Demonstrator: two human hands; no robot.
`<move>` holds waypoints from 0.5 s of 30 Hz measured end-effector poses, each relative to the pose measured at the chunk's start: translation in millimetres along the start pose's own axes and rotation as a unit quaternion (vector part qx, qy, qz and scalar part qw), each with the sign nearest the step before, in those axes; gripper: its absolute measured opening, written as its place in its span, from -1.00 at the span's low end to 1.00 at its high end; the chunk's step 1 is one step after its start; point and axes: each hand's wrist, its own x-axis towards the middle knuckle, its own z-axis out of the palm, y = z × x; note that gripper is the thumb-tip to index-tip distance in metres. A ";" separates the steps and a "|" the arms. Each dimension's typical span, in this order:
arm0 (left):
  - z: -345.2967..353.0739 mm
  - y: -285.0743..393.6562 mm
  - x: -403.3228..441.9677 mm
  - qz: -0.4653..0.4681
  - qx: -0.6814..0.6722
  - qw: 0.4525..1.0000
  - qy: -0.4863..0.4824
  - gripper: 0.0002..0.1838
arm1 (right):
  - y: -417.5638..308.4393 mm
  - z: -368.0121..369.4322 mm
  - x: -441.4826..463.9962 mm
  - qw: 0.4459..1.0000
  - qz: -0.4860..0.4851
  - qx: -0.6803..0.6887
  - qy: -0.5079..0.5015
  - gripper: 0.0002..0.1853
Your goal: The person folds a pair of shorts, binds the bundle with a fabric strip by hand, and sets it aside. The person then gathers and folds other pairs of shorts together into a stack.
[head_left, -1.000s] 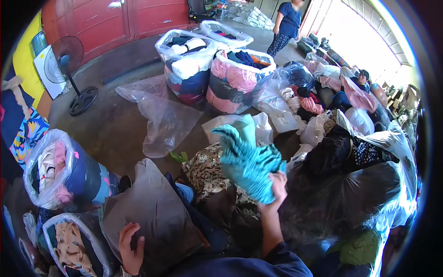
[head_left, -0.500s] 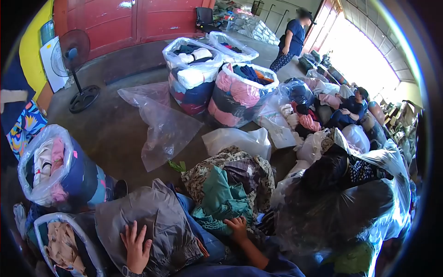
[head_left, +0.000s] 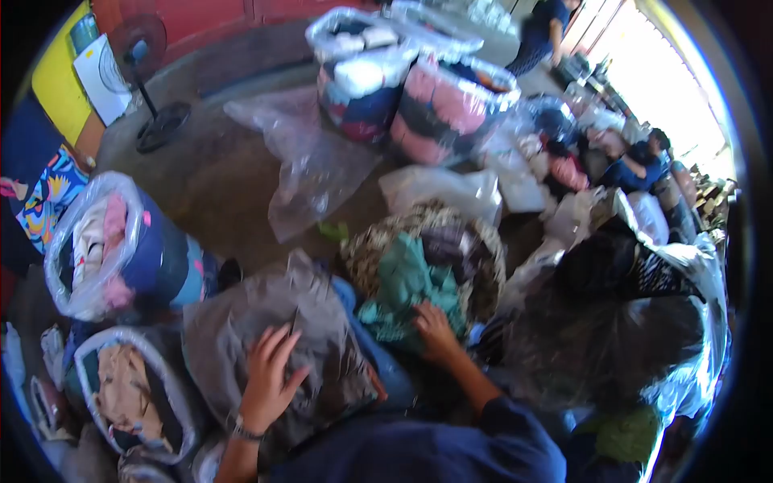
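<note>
My left hand [head_left: 272,380] lies open with spread fingers on a grey-brown garment [head_left: 326,322], which is draped in front of me. A watch or bracelet [head_left: 248,428] circles that wrist. My right hand [head_left: 437,332] rests at the lower edge of a crumpled green garment [head_left: 407,270], fingers apart on the cloth. Under and around the green garment is a patterned tan-and-dark cloth [head_left: 374,241], with a dark plaid piece [head_left: 451,245] beside it. Blue denim-like cloth [head_left: 366,334] shows between the two garments.
Filled clear bags of clothes [head_left: 439,109] stand ahead, and another bag [head_left: 157,241] is at the left. A large plastic bag [head_left: 604,346] lies at my right. Loose plastic sheeting [head_left: 310,173] covers some floor near a fan [head_left: 149,97]. One co-worker [head_left: 543,36] stands; another [head_left: 640,165] sits among bundles.
My view has tilted down and shifted left. My left hand has moved up and right over the grey-brown garment. My right hand sits slightly further onto the green garment.
</note>
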 end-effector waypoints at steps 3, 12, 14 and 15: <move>7.7 33.5 59.8 0.160 -0.006 0.986 -0.041 -0.49 | 0.5 20.6 -7.8 0.997 0.018 -0.039 0.070 -0.22; 218.0 28.6 208.0 0.158 0.029 0.964 -0.211 -0.55 | -15.7 16.1 -47.6 0.992 0.063 0.035 0.104 0.02; 252.7 16.1 195.9 0.095 -0.006 0.956 -0.279 -0.42 | -13.3 6.4 -52.0 0.990 0.088 0.034 0.109 0.04; 277.1 3.5 182.9 0.090 -0.009 0.957 -0.275 -0.37 | -12.8 0.9 -54.8 0.987 0.110 0.039 0.113 0.06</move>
